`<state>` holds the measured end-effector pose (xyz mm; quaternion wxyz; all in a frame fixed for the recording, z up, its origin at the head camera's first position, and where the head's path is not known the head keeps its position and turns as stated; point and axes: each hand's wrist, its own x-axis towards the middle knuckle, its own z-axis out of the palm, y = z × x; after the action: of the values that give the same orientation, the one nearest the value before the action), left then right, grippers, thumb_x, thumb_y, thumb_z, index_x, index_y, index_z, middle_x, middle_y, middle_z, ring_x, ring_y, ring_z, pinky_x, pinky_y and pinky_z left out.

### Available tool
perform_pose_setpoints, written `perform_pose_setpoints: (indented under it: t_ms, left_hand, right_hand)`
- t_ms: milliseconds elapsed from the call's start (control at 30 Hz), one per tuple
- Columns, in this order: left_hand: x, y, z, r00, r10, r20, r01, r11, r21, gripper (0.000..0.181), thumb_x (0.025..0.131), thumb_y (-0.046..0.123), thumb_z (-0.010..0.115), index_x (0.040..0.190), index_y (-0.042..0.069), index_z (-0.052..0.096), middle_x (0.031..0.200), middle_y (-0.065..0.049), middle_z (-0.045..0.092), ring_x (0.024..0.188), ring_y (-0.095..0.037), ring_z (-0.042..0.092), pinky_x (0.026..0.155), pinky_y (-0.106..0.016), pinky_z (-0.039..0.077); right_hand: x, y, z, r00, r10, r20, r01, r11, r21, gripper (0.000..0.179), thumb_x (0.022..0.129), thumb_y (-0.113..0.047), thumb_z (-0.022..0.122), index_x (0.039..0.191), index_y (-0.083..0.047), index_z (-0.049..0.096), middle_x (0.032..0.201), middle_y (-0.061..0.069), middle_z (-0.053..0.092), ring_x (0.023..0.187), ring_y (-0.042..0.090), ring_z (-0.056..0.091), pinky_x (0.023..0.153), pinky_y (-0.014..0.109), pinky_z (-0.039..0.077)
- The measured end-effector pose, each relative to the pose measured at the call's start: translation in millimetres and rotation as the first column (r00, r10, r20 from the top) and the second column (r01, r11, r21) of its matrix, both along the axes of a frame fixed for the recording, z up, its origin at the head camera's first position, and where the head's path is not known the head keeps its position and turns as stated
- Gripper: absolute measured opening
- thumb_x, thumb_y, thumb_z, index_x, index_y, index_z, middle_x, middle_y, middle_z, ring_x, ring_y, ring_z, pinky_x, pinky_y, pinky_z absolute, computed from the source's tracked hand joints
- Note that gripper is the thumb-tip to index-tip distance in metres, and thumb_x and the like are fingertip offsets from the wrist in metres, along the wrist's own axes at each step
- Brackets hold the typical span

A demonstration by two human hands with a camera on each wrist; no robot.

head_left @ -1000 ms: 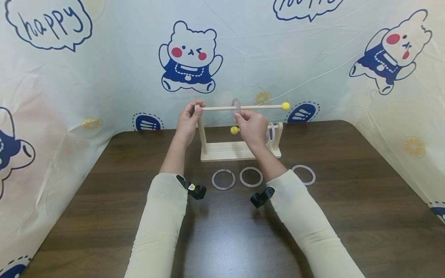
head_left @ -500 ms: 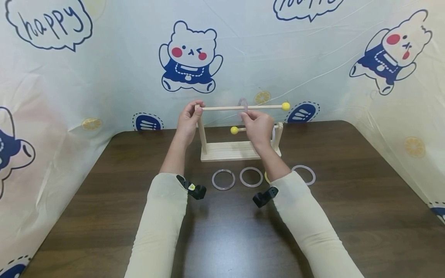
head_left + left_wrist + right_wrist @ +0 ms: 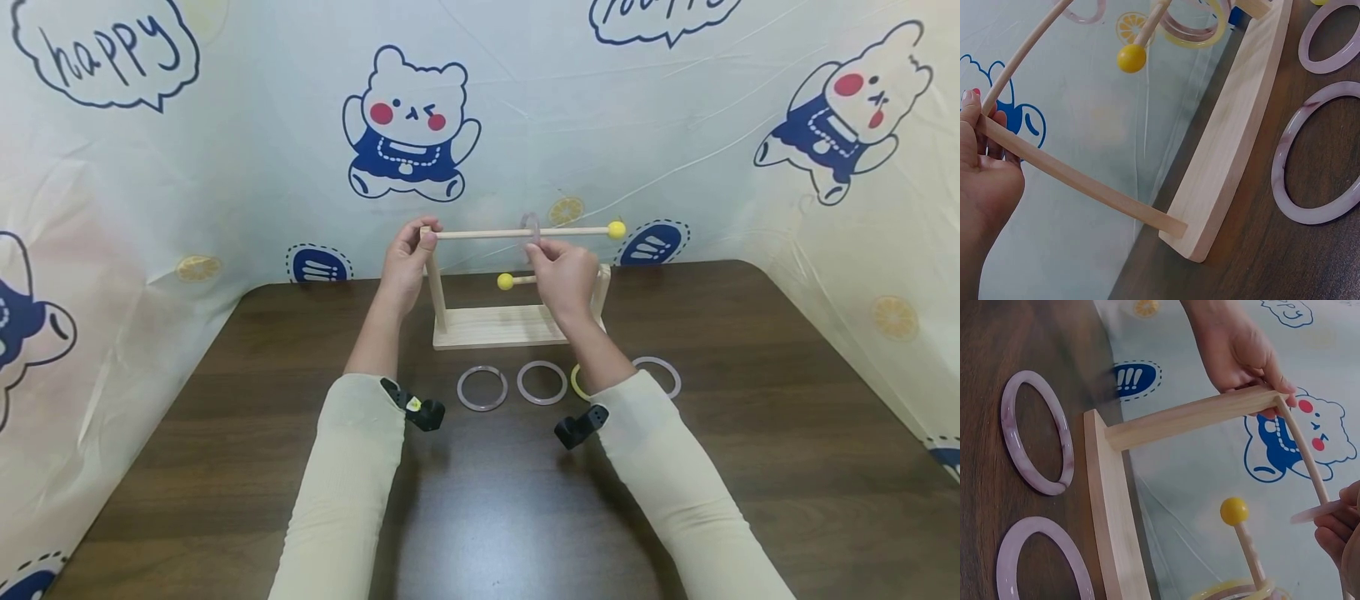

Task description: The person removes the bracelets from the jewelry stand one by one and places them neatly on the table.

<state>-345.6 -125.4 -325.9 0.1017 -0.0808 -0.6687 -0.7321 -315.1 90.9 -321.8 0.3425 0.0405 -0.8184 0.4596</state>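
Note:
A wooden bangle stand (image 3: pixel 487 327) has two rods, one high and one low, each tipped with a yellow ball. My left hand (image 3: pixel 405 262) grips the top of its left post, where the upper rod (image 3: pixel 472 235) joins. With thumb and fingers my right hand (image 3: pixel 567 279) pinches a pale purple bangle (image 3: pixel 530 220), which hangs around the middle of the upper rod. The left wrist view shows a yellow bangle (image 3: pixel 1196 44) and purplish ones on the lower rod (image 3: pixel 1155 22); my right hand hides these in the head view.
In front of the stand lie a purple bangle (image 3: pixel 482 407), another purple bangle (image 3: pixel 542 402), a yellow bangle (image 3: pixel 575 381) partly under my right forearm, and a pale bangle (image 3: pixel 678 385) to the right. A printed cloth (image 3: pixel 247 167) rises behind the table (image 3: pixel 225 433).
My right hand has slid the pinched bangle a little to the right along the upper rod. The yellow bangle on the table has come into view. My left hand stays in place.

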Motion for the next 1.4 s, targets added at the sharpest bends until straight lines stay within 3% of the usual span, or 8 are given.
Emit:
perform_pose_setpoints:
  t_ms: [400,767,1400]
  left_hand:
    - [0.9,0.4,0.1,1.0,0.007,-0.003,-0.007,1.0,-0.021,0.04,0.091,0.025,0.054,0.124,0.004,0.05,0.12,-0.003,0.053,0.113,-0.017,0.041,0.101,-0.033,0.029]
    - [0.7,0.2,0.3,1.0,0.003,0.005,-0.003,1.0,-0.011,0.036,0.091,0.025,0.055,0.122,0.007,0.052,0.12,-0.003,0.053,0.115,-0.017,0.041,0.102,-0.033,0.028]
    - [-1.0,-1.3,-1.2,1.0,0.006,-0.005,-0.006,0.999,-0.032,0.035,0.091,0.026,0.054,0.122,0.009,0.053,0.119,-0.002,0.054,0.115,-0.015,0.042,0.102,-0.032,0.029]
  right_hand:
    - [0.9,10.2,1.2,1.0,-0.012,0.01,0.012,1.0,-0.018,0.015,0.081,-0.021,0.072,0.085,-0.007,0.075,0.075,0.007,0.07,0.067,0.017,0.065,0.059,0.032,0.048]
    - [2.5,16.8,5.1,1.0,0.009,0.01,-0.008,0.998,-0.063,0.016,0.082,-0.015,0.071,0.087,0.0,0.073,0.078,0.013,0.069,0.069,0.021,0.066,0.063,0.033,0.051]
    - [0.0,30.6,4.8,0.999,-0.024,0.047,0.029,0.993,-0.114,0.017,0.082,-0.016,0.071,0.09,-0.001,0.073,0.083,0.014,0.069,0.074,0.021,0.067,0.065,0.032,0.052]
